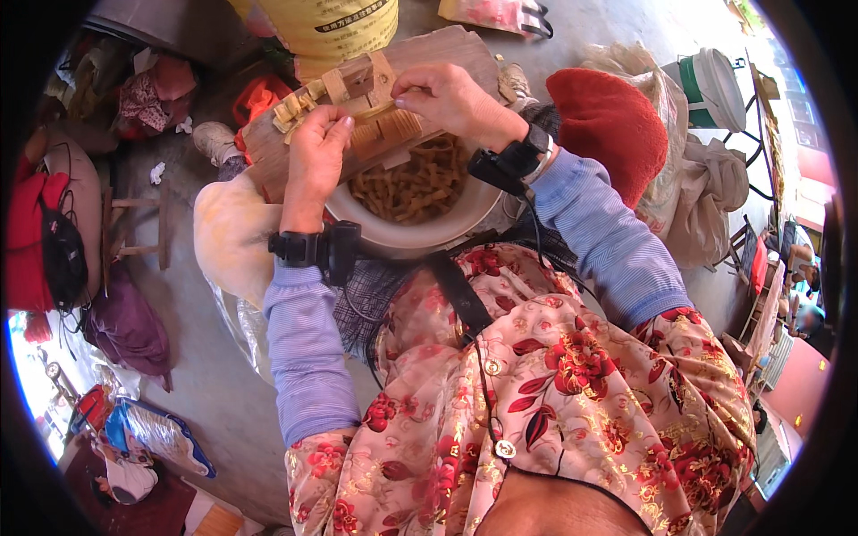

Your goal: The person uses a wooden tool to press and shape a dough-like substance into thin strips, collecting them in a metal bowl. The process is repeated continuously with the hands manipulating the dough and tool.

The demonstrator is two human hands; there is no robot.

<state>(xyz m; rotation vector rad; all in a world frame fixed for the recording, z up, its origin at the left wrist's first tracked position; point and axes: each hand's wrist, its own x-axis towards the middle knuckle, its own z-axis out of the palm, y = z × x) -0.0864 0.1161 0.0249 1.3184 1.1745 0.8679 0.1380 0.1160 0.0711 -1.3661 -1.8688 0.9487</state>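
Observation:
A thin yellowish strip (377,112) is stretched between my two hands, above a wooden board (449,52). Thumb and fingers of my left hand (314,157) pinch its left end. My right hand (452,100) grips the other end, its fingertips close together. Flat tan strips (400,126) lie side by side on the board under the held strip. Small folded yellow pieces (293,109) are lined up at the board's left part, partly behind my left hand. Below the board, a pale basin (402,236) holds many short twisted pieces (412,184); the board hides its far side.
A yellow printed sack (348,33) stands beyond the board. To the right are a red plush cushion (606,130), pale woven sacks (704,194) and a white-and-green bucket (714,90). A small wooden stool (137,201) stands left. People appear at the far right edge.

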